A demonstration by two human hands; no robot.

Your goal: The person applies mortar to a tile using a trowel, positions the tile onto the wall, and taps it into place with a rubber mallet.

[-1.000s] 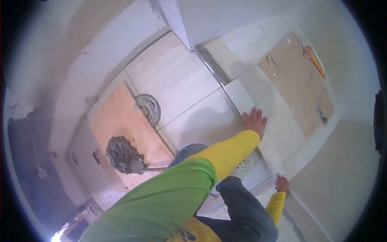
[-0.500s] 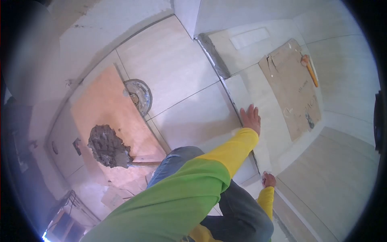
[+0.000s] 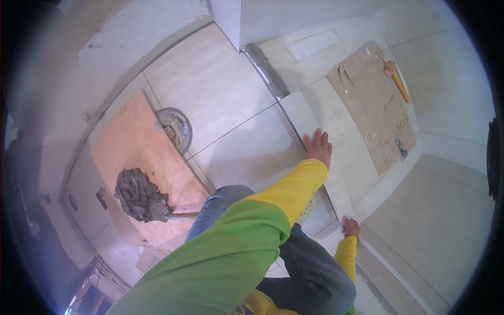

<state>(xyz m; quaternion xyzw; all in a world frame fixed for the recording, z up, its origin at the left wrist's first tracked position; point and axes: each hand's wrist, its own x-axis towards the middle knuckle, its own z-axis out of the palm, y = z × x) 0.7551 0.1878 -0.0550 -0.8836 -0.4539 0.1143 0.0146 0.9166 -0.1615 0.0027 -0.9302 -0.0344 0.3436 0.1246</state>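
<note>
My left hand [image 3: 318, 147] lies with fingers spread on a narrow pale tile strip [image 3: 305, 116] that runs along the edge of a raised tiled step. Near the strip's lower end is my right hand [image 3: 350, 227], its fingers curled closed around something small that I cannot make out. Grey mortar [image 3: 268, 71] fills a gap in line with the strip's far end. Left of the strip, at a lower level, are large pale floor tiles [image 3: 249, 139].
An orange-brown board [image 3: 123, 136] bears a heap of grey mortar [image 3: 139, 194] beside a wooden handle [image 3: 184, 215]. A round mortar-stained container [image 3: 176, 129] stands by it. Cardboard [image 3: 367, 100] and an orange-handled hammer [image 3: 397, 81] lie on the step.
The view has shifted slightly. The dark, bright-edged gap along the strip beyond my left hand looks narrower. Both hands remain near the same parts of the strip.
</note>
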